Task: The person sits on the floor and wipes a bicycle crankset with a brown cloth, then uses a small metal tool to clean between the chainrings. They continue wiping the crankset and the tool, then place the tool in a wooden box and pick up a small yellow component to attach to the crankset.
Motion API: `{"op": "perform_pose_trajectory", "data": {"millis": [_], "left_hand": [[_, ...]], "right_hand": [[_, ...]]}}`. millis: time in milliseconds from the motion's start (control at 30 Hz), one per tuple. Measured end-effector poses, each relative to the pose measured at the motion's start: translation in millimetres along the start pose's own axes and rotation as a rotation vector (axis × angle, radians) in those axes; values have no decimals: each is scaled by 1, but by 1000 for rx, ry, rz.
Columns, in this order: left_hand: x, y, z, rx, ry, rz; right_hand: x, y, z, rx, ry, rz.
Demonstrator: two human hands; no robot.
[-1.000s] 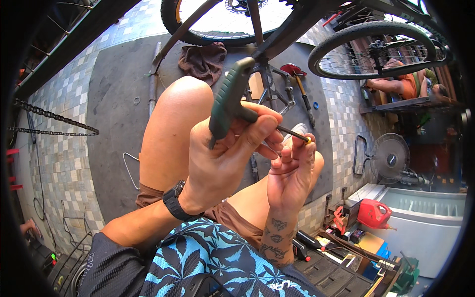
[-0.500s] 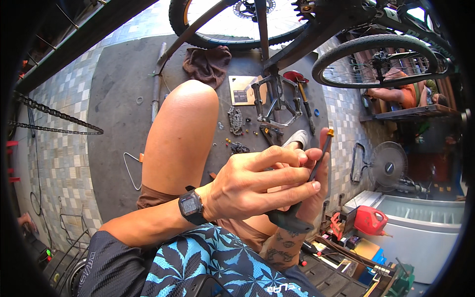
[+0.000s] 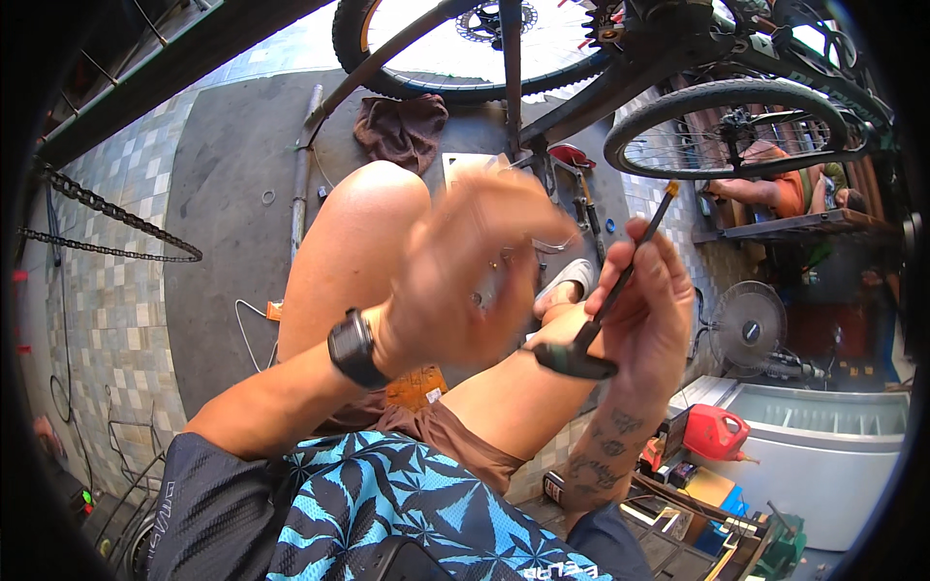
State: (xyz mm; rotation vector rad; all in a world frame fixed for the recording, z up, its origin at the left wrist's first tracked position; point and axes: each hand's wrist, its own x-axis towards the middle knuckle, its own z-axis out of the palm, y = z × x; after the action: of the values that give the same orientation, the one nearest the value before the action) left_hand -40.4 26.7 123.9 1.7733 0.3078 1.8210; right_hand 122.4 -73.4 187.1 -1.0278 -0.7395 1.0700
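My right hand [image 3: 659, 300] holds a black T-handle hex key [image 3: 576, 360] by its shaft, fingers and thumb closed round it. The key slants up and to the right, its handle low near my right knee. A small gold-coloured bolt [image 3: 672, 187] sits on the upper tip. My left hand [image 3: 470, 261], with a dark watch [image 3: 355, 349] on the wrist, is raised to the left of the key and apart from it. Motion smears its fingers, so whether they hold anything does not show. Behind it, the small parts on the floor are mostly hidden.
A bicycle with a knobby tyre [image 3: 426, 90] hangs ahead, its other wheel [image 3: 620, 145] at the right. A brown cloth [image 3: 399, 131] lies on the dark mat [image 3: 228, 242]. Rightward are a fan [image 3: 751, 324], a red fuel can [image 3: 715, 432], a white chest freezer [image 3: 814, 484] and another person [image 3: 790, 189].
My left hand has drawn off the hex key toward the left. My right hand has shifted right with the key, whose bolt-bearing tip is now higher and whose T-handle shows more plainly.
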Motion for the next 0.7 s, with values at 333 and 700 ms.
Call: {"op": "perform_pose_trajectory", "data": {"millis": [333, 700], "left_hand": [[94, -54, 23, -106, 125, -330], [97, -68, 28, -294, 94, -332]], "right_hand": [[64, -54, 38, -674, -138, 30], [90, -72, 49, -852, -218, -54]]}}
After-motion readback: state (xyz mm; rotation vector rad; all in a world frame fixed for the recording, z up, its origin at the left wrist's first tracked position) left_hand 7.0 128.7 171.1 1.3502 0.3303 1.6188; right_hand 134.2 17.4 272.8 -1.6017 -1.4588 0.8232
